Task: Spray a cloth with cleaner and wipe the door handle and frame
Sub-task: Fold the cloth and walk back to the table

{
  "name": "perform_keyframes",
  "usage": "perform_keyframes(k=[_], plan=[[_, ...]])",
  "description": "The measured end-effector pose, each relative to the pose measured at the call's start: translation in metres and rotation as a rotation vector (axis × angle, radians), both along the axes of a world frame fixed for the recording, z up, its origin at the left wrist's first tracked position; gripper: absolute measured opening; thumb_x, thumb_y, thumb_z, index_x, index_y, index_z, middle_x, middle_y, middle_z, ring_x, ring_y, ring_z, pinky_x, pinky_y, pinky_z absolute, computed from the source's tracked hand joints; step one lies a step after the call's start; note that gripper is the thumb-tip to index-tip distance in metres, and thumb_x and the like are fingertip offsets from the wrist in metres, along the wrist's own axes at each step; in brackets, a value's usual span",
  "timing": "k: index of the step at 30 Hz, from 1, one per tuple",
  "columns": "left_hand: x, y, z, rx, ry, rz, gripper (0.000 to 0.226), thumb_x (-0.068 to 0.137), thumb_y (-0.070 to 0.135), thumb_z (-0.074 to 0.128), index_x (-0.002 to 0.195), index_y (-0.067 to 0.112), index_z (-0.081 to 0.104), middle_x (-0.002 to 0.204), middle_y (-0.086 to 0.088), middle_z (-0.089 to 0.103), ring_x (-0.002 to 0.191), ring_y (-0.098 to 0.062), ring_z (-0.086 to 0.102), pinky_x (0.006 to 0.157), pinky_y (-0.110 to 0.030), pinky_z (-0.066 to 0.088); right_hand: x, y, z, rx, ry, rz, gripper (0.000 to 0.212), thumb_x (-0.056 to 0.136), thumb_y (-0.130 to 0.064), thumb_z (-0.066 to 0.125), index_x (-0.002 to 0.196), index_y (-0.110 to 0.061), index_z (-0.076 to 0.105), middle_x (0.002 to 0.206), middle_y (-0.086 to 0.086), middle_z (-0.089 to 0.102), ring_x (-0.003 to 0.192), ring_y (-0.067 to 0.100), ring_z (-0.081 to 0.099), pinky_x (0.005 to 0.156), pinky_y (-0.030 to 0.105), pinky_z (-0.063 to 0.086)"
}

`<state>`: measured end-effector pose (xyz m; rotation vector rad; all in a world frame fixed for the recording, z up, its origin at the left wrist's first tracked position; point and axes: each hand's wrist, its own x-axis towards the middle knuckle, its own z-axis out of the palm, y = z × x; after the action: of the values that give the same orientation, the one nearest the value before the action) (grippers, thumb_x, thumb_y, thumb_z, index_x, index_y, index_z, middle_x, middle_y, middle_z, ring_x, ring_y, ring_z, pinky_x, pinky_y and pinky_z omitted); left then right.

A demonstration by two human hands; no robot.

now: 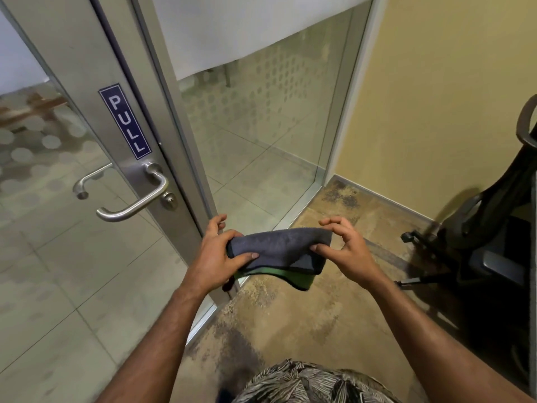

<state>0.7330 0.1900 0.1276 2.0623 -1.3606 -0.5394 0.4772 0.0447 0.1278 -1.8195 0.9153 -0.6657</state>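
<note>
A folded cloth [280, 251], grey on top with a green underside, is stretched between both hands in front of me. My left hand [216, 257] grips its left end, thumb on top. My right hand [345, 248] pinches its right end between thumb and fingers. The metal lever door handle [136, 206] sits up and to the left of the cloth, on the aluminium door frame [87, 68] below a blue PULL sticker [125, 122]. No spray bottle is in view.
A glass door panel [43, 242] lies left and a fixed glass pane [261, 135] ahead. A yellow wall [436, 97] stands right. A black office chair [494, 222] sits close on the right. Mottled brown carpet [305, 309] is underfoot.
</note>
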Motion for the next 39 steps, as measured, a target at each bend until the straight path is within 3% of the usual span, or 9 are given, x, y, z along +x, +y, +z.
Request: perform_keyframes(k=[3, 5, 9, 13, 16, 19, 23, 27, 39], plan=[[-0.006, -0.006, 0.000, 0.012, 0.190, 0.013, 0.035, 0.078, 0.034, 0.088, 0.104, 0.018, 0.071, 0.119, -0.001, 0.071, 0.109, -0.018, 0.067, 0.091, -0.035, 0.055, -0.004, 0.002, -0.003, 0.159, -0.154, -0.006, 0.015, 0.091, -0.001, 0.066, 0.106, -0.004, 0.064, 0.104, 0.012, 0.067, 0.101, 0.028, 0.066, 0.086, 0.045, 0.058], [-0.015, -0.010, -0.004, -0.029, 0.341, 0.064, 0.033, 0.078, 0.029, 0.089, 0.100, 0.022, 0.066, 0.095, 0.000, 0.072, 0.087, -0.016, 0.070, 0.075, -0.035, 0.059, -0.004, 0.005, -0.006, 0.270, -0.213, -0.052, 0.014, 0.096, -0.002, 0.059, 0.110, -0.005, 0.061, 0.102, 0.011, 0.068, 0.096, 0.025, 0.068, 0.079, 0.035, 0.059], [-0.029, -0.021, -0.017, -0.092, 0.625, 0.188, 0.048, 0.073, 0.037, 0.090, 0.108, 0.026, 0.059, 0.096, 0.001, 0.070, 0.076, -0.005, 0.072, 0.066, -0.029, 0.061, -0.008, 0.005, -0.011, 0.409, -0.285, -0.153, 0.017, 0.101, -0.011, 0.054, 0.116, -0.009, 0.061, 0.102, 0.005, 0.068, 0.087, 0.011, 0.069, 0.069, 0.022, 0.055], [-0.044, -0.032, -0.021, -0.093, 0.976, 0.282, 0.066, 0.069, 0.037, 0.092, 0.123, 0.014, 0.063, 0.107, -0.010, 0.076, 0.088, -0.018, 0.077, 0.068, -0.030, 0.062, -0.016, 0.000, -0.017, 0.557, -0.289, -0.252, 0.021, 0.101, -0.022, 0.055, 0.118, -0.011, 0.062, 0.109, 0.014, 0.067, 0.092, 0.021, 0.066, 0.076, 0.034, 0.052], [-0.052, -0.038, -0.022, -0.049, 1.115, 0.237, 0.058, 0.065, 0.032, 0.088, 0.113, 0.004, 0.070, 0.099, -0.016, 0.079, 0.085, -0.026, 0.077, 0.067, -0.034, 0.064, -0.023, 0.000, -0.017, 0.630, -0.296, -0.272, 0.042, 0.094, -0.037, 0.063, 0.124, -0.009, 0.058, 0.113, 0.015, 0.068, 0.096, 0.027, 0.068, 0.077, 0.036, 0.055], [-0.063, -0.046, -0.023, 0.026, 1.130, 0.201, 0.058, 0.057, 0.024, 0.091, 0.109, 0.004, 0.072, 0.100, -0.020, 0.078, 0.086, -0.031, 0.077, 0.075, -0.042, 0.065, -0.034, 0.000, -0.016, 0.596, -0.263, -0.206, 0.066, 0.075, -0.036, 0.078, 0.130, -0.009, 0.054, 0.120, 0.013, 0.068, 0.104, 0.029, 0.071, 0.084, 0.041, 0.060], [-0.074, -0.054, -0.024, 0.015, 1.115, 0.196, 0.049, 0.059, 0.016, 0.089, 0.104, 0.004, 0.074, 0.099, -0.022, 0.077, 0.085, -0.033, 0.075, 0.086, -0.051, 0.060, -0.047, -0.002, -0.020, 0.556, -0.235, -0.235, 0.054, 0.078, -0.011, 0.082, 0.126, -0.010, 0.056, 0.119, 0.013, 0.069, 0.108, 0.031, 0.069, 0.094, 0.048, 0.058], [-0.081, -0.063, -0.027, 0.027, 1.033, 0.174, 0.037, 0.071, 0.012, 0.088, 0.105, 0.004, 0.074, 0.096, -0.020, 0.078, 0.083, -0.031, 0.077, 0.077, -0.045, 0.065, -0.058, -0.006, -0.025, 0.554, -0.248, -0.293, 0.046, 0.081, -0.004, 0.079, 0.122, -0.008, 0.060, 0.118, 0.017, 0.069, 0.108, 0.035, 0.069, 0.096, 0.052, 0.056], [-0.110, -0.113, -0.032, 0.165, 0.963, -0.069, 0.033, 0.092, 0.017, 0.075, 0.121, 0.004, 0.068, 0.107, -0.015, 0.078, 0.101, -0.034, 0.075, 0.094, -0.049, 0.058, -0.099, 0.000, -0.045, 0.501, -0.313, -0.591, 0.044, 0.077, -0.011, 0.085, 0.115, -0.014, 0.064, 0.104, 0.001, 0.075, 0.088, 0.011, 0.075, 0.069, 0.023, 0.058]])
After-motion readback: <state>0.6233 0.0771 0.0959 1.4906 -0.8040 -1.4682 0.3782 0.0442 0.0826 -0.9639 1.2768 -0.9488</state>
